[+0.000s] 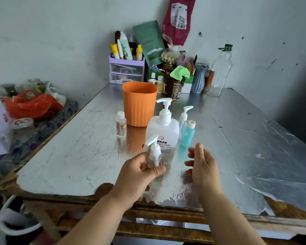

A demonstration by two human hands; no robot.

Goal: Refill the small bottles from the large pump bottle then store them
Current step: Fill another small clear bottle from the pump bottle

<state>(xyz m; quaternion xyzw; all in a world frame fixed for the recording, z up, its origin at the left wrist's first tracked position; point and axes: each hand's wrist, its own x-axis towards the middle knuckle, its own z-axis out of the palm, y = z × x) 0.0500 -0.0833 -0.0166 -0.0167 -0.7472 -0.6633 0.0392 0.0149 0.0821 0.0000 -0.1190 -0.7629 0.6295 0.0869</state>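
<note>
Small pump bottle (155, 152), lower centre of frame, clamped upright in left hand (138, 175) just in front of large pump bottle (163, 131), likely steadied for uncapping. Right hand (203, 165) alongside, fingers apart, holding nothing, probably ready to twist pump top off.

The large pump bottle (164, 129) carries a red round mark and Chinese print, apparently 洗手液.

I see a room corner with pale grey walls (60, 32), scuffed and marked. A wooden desk (166, 214) fills the middle, topped with wrinkled silver foil (69, 147) torn at its near edge. Purple-patterned cloth (48, 124) lies left. Soft light.
</note>
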